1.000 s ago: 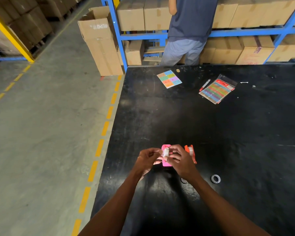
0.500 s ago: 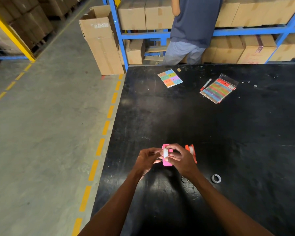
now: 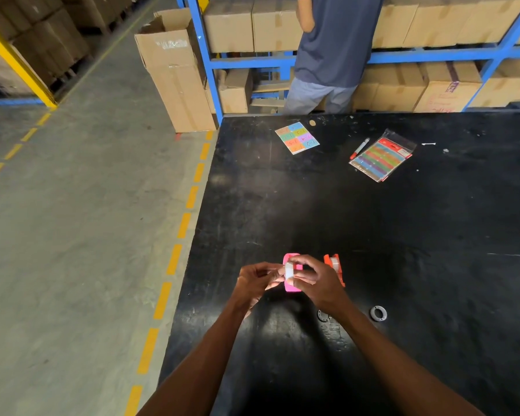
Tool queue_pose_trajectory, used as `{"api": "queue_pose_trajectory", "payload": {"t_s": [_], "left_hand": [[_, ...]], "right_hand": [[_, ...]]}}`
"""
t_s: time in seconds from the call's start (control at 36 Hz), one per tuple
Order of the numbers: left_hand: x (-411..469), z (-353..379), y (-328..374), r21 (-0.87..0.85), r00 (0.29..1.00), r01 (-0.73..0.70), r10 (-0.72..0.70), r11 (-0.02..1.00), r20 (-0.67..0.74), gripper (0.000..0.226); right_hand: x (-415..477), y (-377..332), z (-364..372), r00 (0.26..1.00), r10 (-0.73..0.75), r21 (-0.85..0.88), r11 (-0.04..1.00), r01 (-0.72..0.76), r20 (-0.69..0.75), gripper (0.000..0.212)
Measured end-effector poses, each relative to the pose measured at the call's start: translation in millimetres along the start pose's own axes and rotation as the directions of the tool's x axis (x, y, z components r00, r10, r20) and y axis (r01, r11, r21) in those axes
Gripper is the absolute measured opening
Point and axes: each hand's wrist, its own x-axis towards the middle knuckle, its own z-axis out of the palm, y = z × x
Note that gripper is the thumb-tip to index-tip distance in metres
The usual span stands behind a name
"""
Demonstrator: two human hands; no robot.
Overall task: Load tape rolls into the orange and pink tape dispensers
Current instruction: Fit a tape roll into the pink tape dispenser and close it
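Both my hands meet above the black table [image 3: 403,235] near its left front part. My right hand [image 3: 315,282] pinches a small white tape roll [image 3: 289,271] between thumb and fingers. My left hand [image 3: 254,282] has its fingertips at the roll's left side. The pink dispenser [image 3: 293,286] lies on the table directly under the roll, mostly hidden by my fingers. The orange dispenser [image 3: 334,265] stands just to the right, behind my right hand, with a pale roll visible in it.
Two small grey rings [image 3: 378,313] [image 3: 324,316] lie on the table by my right wrist. At the far edge are a coloured label sheet [image 3: 297,138], a red marker [image 3: 359,148] and a packet of coloured strips [image 3: 382,156]. A person [image 3: 330,49] stands at the blue shelving with cardboard boxes.
My hands stay together over the pink dispenser, with only small finger movements on the white roll. The view shifted slightly.
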Motion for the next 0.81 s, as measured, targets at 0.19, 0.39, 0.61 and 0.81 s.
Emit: {"api": "queue_pose_trajectory", "payload": {"t_s": [0.19, 0.39, 0.61, 0.81], "left_hand": [[-1.5, 1.6, -15.1, -0.043, 0.998, 0.053, -0.052, 0.998, 0.025, 0.026], [8.2, 0.4, -24.0, -0.001, 0.997, 0.077, -0.077, 0.997, -0.012, 0.018], [13.6, -0.5, -29.4, -0.021, 0.993, 0.117, -0.117, 0.993, -0.011, 0.019], [26.9, 2.8, -31.7, 0.092, 0.995, 0.096, -0.094, 0.991, -0.035, 0.019]], "right_hand": [[-2.2, 16.8, -1.0, 0.998, 0.048, -0.106, 0.993, -0.044, 0.038, 0.045], [-1.4, 14.8, -2.0, 0.998, 0.057, -0.163, 0.985, -0.052, 0.023, 0.041], [2.6, 19.2, -3.8, 0.996, 0.076, -0.161, 0.985, -0.067, 0.050, 0.041], [12.8, 31.2, -11.3, 0.996, 0.075, -0.227, 0.972, -0.060, 0.055, 0.043]]}}
